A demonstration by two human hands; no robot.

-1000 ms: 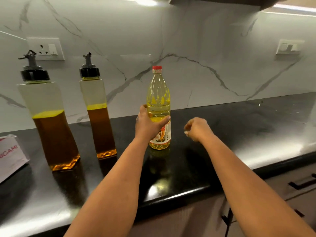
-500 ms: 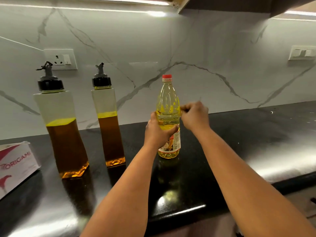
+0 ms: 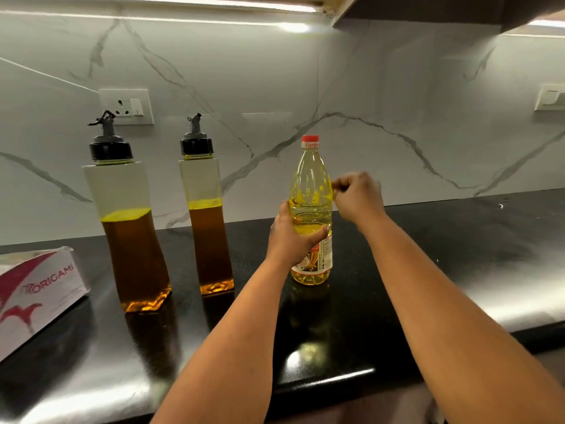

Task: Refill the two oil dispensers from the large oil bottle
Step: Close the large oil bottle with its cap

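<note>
A clear oil bottle (image 3: 311, 191) of yellow oil, with its red cap (image 3: 310, 141) on, stands upright on the black counter (image 3: 428, 270). My left hand (image 3: 290, 237) grips its middle. My right hand (image 3: 357, 195) hovers just right of the bottle's shoulder with its fingers curled and nothing in them. Two tall square oil dispensers with black pour spouts stand to the left: the left dispenser (image 3: 128, 231) and the right dispenser (image 3: 208, 221). Both hold dark amber oil to about halfway.
A white and red tissue box (image 3: 33, 289) lies at the counter's left edge. A wall socket (image 3: 127, 107) sits behind the dispensers and a switch (image 3: 550, 97) at the far right, on the marble backsplash. The counter's front edge runs below my forearms.
My right hand has risen from beside the bottle's label to its shoulder. My left hand keeps its grip on the bottle. The camera has tilted a little.
</note>
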